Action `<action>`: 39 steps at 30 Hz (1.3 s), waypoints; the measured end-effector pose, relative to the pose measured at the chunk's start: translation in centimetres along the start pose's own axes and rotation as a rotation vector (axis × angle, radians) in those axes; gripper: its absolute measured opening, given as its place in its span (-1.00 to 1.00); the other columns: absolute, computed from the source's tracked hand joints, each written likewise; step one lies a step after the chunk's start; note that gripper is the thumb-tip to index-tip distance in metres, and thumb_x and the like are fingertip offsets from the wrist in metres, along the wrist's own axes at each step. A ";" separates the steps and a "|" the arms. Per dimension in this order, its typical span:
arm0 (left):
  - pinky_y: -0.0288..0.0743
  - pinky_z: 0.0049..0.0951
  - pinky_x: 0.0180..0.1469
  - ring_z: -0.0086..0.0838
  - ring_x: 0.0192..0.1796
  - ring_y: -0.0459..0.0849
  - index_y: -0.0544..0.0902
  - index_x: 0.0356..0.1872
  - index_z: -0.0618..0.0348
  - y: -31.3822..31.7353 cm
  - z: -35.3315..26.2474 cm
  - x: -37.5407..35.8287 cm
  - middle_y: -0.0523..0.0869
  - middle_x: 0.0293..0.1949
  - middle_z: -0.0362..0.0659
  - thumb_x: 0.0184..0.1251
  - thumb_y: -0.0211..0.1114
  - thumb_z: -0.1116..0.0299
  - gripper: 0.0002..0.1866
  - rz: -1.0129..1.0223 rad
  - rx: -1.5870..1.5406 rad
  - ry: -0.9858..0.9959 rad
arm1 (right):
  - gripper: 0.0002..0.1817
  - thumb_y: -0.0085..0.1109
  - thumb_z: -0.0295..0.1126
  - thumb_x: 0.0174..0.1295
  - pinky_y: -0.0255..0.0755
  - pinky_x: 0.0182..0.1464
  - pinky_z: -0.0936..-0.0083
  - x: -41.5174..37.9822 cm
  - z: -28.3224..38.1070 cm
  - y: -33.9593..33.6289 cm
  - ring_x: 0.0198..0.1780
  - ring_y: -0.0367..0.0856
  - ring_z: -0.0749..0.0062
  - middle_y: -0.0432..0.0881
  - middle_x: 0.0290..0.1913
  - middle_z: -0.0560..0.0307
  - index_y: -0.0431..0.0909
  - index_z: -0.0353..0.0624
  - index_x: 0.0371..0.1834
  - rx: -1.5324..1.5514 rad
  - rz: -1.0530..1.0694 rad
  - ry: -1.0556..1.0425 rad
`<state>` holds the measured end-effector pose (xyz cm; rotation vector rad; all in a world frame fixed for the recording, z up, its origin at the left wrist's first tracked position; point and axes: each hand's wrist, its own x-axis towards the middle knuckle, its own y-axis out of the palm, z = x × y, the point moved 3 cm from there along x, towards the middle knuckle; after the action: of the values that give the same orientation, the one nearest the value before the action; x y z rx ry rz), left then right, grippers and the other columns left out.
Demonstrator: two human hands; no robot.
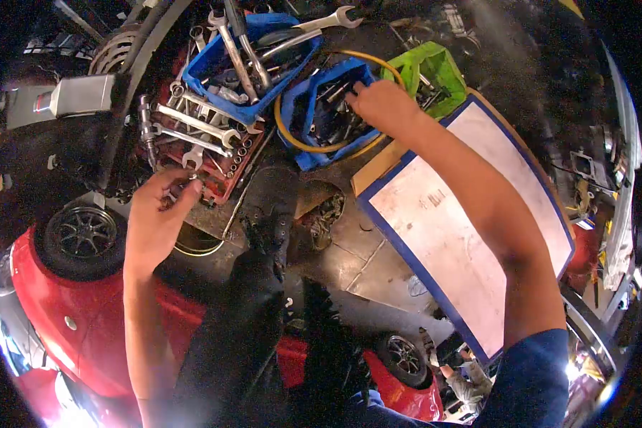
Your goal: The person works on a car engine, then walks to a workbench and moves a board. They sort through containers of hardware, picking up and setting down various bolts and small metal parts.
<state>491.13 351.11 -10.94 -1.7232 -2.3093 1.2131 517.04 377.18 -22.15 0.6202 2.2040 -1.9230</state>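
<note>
My right hand (pixel 381 103) is over the smaller blue bin (pixel 307 158), its fingers closed at loose metal tools and bits inside; what they grip is too small to make out. At the lower edge of the red tool tray (pixel 217 192), my left hand (pixel 165 203) has its fingers curled round a small dark metal piece that I cannot make out. Several wrenches (pixel 200 125) lie across the tray just above that hand. A yellow hose (pixel 282 128) loops around the smaller blue bin.
A larger blue bin (pixel 246 113) holds big wrenches. Beside the smaller bin is a green bin (pixel 446 71) with metal parts. A white board with a blue border (pixel 435 214) lies under my right forearm. Red cars (pixel 64 307) stand at the lower left and bottom.
</note>
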 end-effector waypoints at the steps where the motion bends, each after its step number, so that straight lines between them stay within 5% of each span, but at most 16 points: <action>1: 0.37 -0.53 -0.33 -0.62 -0.39 0.48 0.66 -0.13 0.33 0.0 0.1 0.0 0.64 -0.40 -0.16 0.31 0.34 0.39 -0.78 -0.005 -0.008 0.006 | -0.70 0.09 -0.40 0.21 0.61 -0.36 0.24 0.2 0.0 0.1 -0.38 0.73 0.16 0.67 -0.09 -0.07 0.61 -0.16 0.00 -0.033 -0.007 -0.026; 7: 0.35 -0.53 -0.36 -0.63 -0.42 0.45 0.65 -0.15 0.32 1.0 1.0 -0.1 0.63 -0.42 -0.16 0.32 0.33 0.41 -0.81 0.035 -0.024 0.071 | -0.67 0.23 -0.37 0.10 0.60 -0.35 0.30 0.1 -0.9 -0.2 -0.37 0.72 0.17 0.64 -0.05 -0.06 0.60 -0.16 -0.04 -0.043 0.000 -0.136; 10: 0.36 -0.52 -0.36 -0.62 -0.43 0.46 0.65 -0.17 0.32 1.3 0.2 -0.1 0.64 -0.41 -0.15 0.32 0.33 0.39 -0.81 0.058 0.042 0.061 | -0.64 0.29 -0.35 0.05 0.59 -0.34 0.32 -0.4 -1.2 -0.3 -0.32 0.70 0.21 0.59 0.02 -0.06 0.57 -0.17 -0.05 0.031 -0.163 -0.145; 17: 0.41 -0.44 -0.32 -0.46 -0.43 0.53 0.66 -0.18 0.35 1.8 -0.8 0.2 0.67 -0.36 -0.04 0.31 0.33 0.35 -0.77 0.080 0.145 0.060 | -0.70 0.20 -0.36 0.11 0.61 -0.23 0.38 -1.6 -1.1 -0.8 -0.17 0.65 0.25 0.54 0.01 0.00 0.57 -0.17 -0.07 -0.013 -0.262 -0.111; 19: 0.47 -0.40 -0.21 -0.38 -0.30 0.63 0.67 -0.16 0.32 2.0 -1.0 0.4 0.72 -0.29 -0.04 0.31 0.33 0.34 -0.77 0.092 0.162 0.076 | -0.73 0.17 -0.38 0.12 0.61 -0.21 0.38 -1.5 -0.1 -0.4 -0.16 0.66 0.23 0.54 0.03 0.01 0.58 -0.16 -0.09 -0.032 -0.234 -0.058; 22: 0.47 -0.38 -0.21 -0.34 -0.32 0.61 0.67 -0.14 0.33 2.4 -1.3 0.9 0.68 -0.27 -0.02 0.29 0.33 0.36 -0.76 0.102 0.153 0.126 | -0.77 0.14 -0.41 0.11 0.62 -0.22 0.32 -1.0 0.5 -2.2 -0.17 0.68 0.18 0.60 -0.01 0.01 0.62 -0.14 -0.15 0.171 -0.291 -0.063; 25: 0.45 -0.39 -0.23 -0.33 -0.35 0.59 0.67 -0.13 0.34 2.6 -1.5 1.1 0.66 -0.27 -0.02 0.28 0.33 0.38 -0.76 0.107 0.138 0.136 | -0.81 0.12 -0.40 0.10 0.62 -0.20 0.25 1.0 1.1 -0.3 -0.19 0.70 0.12 0.66 -0.12 0.01 0.67 -0.10 -0.25 0.344 0.029 -0.138; 28: 0.46 -0.38 -0.22 -0.32 -0.34 0.60 0.67 -0.13 0.34 2.8 -1.6 1.2 0.66 -0.26 -0.02 0.28 0.33 0.38 -0.76 0.087 0.145 0.157 | -0.83 0.10 -0.35 0.11 0.62 -0.23 0.23 2.6 1.6 0.7 -0.24 0.72 0.11 0.69 -0.22 0.04 0.70 -0.04 -0.35 0.157 0.128 -0.259; 31: 0.47 -0.37 -0.21 -0.30 -0.34 0.62 0.67 -0.13 0.33 2.9 -1.8 1.3 0.67 -0.25 -0.01 0.28 0.33 0.37 -0.76 0.098 0.141 0.135 | -0.85 0.13 -0.37 0.08 0.61 -0.16 0.09 3.7 2.1 2.0 -0.19 0.73 0.05 0.71 -0.31 -0.06 0.71 -0.07 -0.51 0.122 -0.068 -0.385; 37: 0.48 -0.36 -0.20 -0.27 -0.33 0.64 0.67 -0.13 0.35 2.4 -1.2 0.7 0.69 -0.25 0.00 0.30 0.31 0.35 -0.75 0.090 0.136 0.068 | -0.84 0.09 -0.28 0.14 0.44 0.12 0.25 4.5 2.1 2.3 0.06 0.57 0.21 0.66 -0.16 0.13 0.68 0.03 -0.43 -0.009 -0.093 -0.631; 39: 0.49 -0.35 -0.20 -0.26 -0.31 0.65 0.67 -0.13 0.35 2.2 -1.1 0.6 0.70 -0.24 0.01 0.31 0.31 0.34 -0.74 0.070 0.128 0.073 | -0.83 0.10 -0.29 0.10 0.49 0.02 0.21 4.8 1.9 2.4 -0.06 0.63 0.16 0.67 -0.26 0.08 0.67 0.00 -0.52 0.006 -0.140 -0.694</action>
<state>493.15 352.37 -11.72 -1.7864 -2.0987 1.2560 513.33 376.52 -26.47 -0.1984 1.8162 -1.8243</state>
